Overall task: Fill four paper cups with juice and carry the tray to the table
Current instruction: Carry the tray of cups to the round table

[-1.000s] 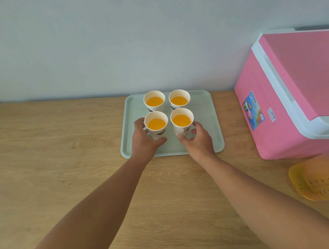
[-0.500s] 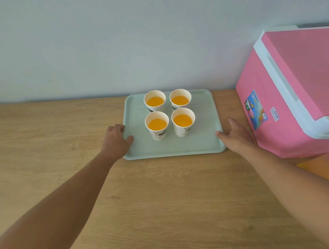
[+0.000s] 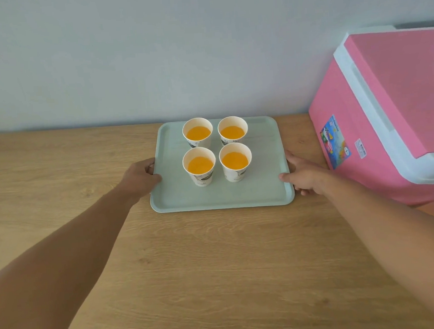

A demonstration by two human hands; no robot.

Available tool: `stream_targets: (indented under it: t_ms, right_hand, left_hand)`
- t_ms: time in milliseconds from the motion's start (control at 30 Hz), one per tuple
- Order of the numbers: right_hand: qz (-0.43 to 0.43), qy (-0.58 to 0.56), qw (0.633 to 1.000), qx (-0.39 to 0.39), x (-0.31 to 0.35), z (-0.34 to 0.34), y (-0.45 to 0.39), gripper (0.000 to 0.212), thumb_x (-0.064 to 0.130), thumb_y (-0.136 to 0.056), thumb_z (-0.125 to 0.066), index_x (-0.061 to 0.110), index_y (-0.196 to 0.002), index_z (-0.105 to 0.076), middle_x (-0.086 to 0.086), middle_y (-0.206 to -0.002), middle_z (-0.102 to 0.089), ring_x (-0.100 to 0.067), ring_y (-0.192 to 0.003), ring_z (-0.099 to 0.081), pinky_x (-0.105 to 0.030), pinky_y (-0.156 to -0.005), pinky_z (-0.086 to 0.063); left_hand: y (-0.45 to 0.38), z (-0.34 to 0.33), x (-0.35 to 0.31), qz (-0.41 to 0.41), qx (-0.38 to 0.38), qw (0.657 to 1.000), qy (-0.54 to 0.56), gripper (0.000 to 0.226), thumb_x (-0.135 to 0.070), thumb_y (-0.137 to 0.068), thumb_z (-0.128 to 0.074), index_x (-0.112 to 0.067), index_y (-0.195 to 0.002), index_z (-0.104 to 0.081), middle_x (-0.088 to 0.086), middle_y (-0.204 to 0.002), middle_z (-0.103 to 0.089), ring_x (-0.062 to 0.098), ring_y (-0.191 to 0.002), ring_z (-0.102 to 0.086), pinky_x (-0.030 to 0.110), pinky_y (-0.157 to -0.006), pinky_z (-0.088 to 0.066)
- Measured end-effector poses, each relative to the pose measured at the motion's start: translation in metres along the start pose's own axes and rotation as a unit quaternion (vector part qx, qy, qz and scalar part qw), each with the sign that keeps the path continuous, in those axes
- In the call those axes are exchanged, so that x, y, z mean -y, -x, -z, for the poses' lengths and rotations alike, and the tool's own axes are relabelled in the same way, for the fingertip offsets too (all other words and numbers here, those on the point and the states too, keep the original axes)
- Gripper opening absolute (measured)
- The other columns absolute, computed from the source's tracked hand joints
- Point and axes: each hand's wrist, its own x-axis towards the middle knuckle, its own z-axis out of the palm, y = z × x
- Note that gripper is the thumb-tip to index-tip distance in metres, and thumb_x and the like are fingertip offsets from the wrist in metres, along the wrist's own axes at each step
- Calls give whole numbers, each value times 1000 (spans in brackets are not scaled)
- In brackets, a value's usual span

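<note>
A pale green tray (image 3: pixel 220 195) lies on the wooden counter near the wall. On it stand several white paper cups holding orange juice, in two rows: near left cup (image 3: pixel 199 166), near right cup (image 3: pixel 235 161), far left cup (image 3: pixel 197 132), far right cup (image 3: pixel 232 131). My left hand (image 3: pixel 141 178) grips the tray's left rim, thumb on top and fingers curled under the edge. My right hand (image 3: pixel 304 175) holds the tray's right rim, thumb over the edge and fingers beside and beneath it. The tray still rests flat on the counter.
A pink cooler box (image 3: pixel 387 116) with a white band stands on the counter just right of my right hand. A grey wall (image 3: pixel 177 51) runs directly behind the tray. Bare wooden counter (image 3: pixel 57 175) stretches to the left and toward me.
My hands left the two near cups, spread out to the tray's left and right sides, and closed onto its rims. The yellow object at the lower right has gone out of view.
</note>
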Motion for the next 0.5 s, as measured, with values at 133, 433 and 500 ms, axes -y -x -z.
stream_targets:
  t_ms: [133,433,500]
  right_hand:
    - [13,-10,1000,2,-6,-3,9,86,27,-102,-67,69,-155,-15,1,-108,-71,-21,-74,-56,-32,-50,-43]
    - [62,-23,998,7,-20,-11,43,84,26,-103,-66,69,-155,-17,16,-110,-64,-18,-83,-58,-44,-65,-56]
    - [77,-22,997,17,-24,-13,50,83,26,-103,-66,66,-157,-17,20,-105,-57,-11,-83,-57,-32,-59,-52]
  left_hand:
    - [14,-1,3,-3,-11,999,40,60,0,-84,-64,-59,-89,-72,6,-86,-54,21,-82,-57,45,-81,-60]
    - [62,0,20,2,-17,998,57,63,-1,-87,-63,-63,-94,-72,2,-87,-62,21,-85,-65,45,-80,-62]
    - [75,1,22,1,-27,998,59,64,-1,-87,-64,-65,-92,-70,4,-89,-63,22,-88,-66,41,-78,-62]
